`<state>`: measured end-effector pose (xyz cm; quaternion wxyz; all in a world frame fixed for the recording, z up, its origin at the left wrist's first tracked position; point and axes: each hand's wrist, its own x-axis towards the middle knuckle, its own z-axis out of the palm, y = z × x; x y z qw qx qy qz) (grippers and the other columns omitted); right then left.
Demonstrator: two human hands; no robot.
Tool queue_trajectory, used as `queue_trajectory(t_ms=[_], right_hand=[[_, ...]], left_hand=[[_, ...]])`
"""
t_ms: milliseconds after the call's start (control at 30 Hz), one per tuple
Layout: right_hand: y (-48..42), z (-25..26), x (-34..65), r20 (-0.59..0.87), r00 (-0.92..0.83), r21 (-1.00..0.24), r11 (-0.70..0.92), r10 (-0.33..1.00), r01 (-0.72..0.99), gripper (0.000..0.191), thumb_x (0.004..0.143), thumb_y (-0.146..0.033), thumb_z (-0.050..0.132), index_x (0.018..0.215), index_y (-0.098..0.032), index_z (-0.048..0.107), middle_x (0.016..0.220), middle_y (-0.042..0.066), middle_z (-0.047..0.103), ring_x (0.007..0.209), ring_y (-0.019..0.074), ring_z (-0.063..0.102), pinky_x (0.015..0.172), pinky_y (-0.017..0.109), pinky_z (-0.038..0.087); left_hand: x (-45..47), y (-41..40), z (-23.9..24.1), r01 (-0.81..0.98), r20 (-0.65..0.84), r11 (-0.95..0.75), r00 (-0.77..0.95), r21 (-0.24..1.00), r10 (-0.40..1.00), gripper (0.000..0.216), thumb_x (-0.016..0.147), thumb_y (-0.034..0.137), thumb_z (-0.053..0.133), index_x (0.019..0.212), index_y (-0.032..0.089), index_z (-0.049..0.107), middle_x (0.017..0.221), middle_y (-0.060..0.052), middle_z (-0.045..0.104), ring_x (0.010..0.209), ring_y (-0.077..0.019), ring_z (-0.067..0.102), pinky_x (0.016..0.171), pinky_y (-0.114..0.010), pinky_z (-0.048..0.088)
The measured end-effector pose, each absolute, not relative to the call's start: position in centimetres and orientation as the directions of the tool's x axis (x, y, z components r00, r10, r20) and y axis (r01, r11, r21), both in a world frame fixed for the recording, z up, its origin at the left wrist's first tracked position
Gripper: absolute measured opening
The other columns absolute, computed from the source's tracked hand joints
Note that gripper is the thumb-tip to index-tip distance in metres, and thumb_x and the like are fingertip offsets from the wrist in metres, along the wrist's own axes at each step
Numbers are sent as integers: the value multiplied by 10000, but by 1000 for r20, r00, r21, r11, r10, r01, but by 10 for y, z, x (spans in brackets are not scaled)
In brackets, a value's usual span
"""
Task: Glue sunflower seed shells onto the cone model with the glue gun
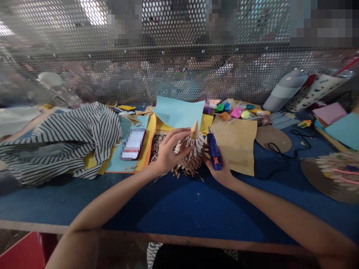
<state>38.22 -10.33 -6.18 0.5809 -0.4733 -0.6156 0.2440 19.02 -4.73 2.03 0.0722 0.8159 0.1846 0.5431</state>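
In the middle of the table stands a cone with a bare tan tip, its sides covered in rows of pale, seed-like pieces. My left hand curves around the cone's left side, fingers near the tip and thumb across the front. On the right, my right hand grips a blue glue gun, its nozzle pointing up and away beside the cone. Loose brown pieces lie heaped to the left of the cone, partly behind my left hand.
A phone rests on coloured paper beside a striped cloth. Brown paper, a round card and a black cord lie right. Bottles stand before a perforated metal screen. A decorated piece sits far right.
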Motion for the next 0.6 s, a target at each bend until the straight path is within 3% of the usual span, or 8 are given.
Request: queue_trajectory(t_ms=[600], right_hand=[[-103,-61,382,510,115,-831,454,853,321,136,853,-294,597,956,-248,520,783,0,560,737,184,586,705,358,547]], left_hand=[[191,-50,21,257,846,-904,335,341,414,358,849,196,713,1173,148,569,1131,-108,663,1065,-179,651,904,-333,566]])
